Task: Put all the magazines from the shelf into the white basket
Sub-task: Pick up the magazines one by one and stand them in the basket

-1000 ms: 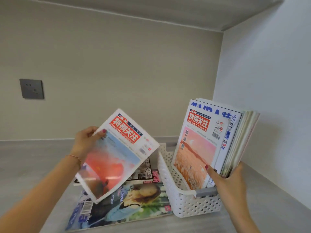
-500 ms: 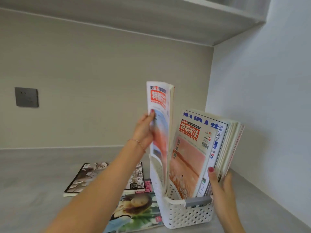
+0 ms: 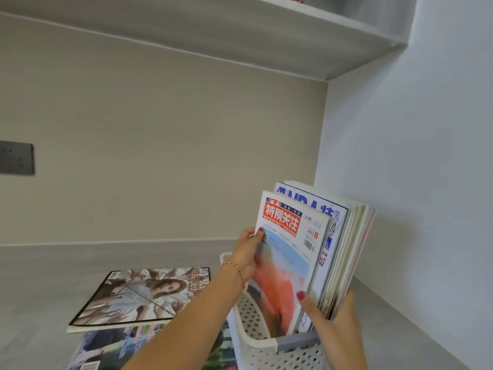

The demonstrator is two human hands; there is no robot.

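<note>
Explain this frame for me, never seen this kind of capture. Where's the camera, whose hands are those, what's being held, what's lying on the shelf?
No robot here: a person works bare-handed, and the one wide-angle camera sits on their head, looking forward and down, so the arms enter from the bottom edge.

The left hand pinches the edge of a red-titled magazine, standing it upright at the front of the white basket. The right hand grips the stack of magazines standing upright in the basket behind it, bracing them.

Two magazines lie flat on the grey shelf surface left of the basket: a dark-bordered one on top, overlapping a colourful one beneath. They are not in the basket yet.

A grey wall socket is on the back wall; another shelf runs overhead.
</note>
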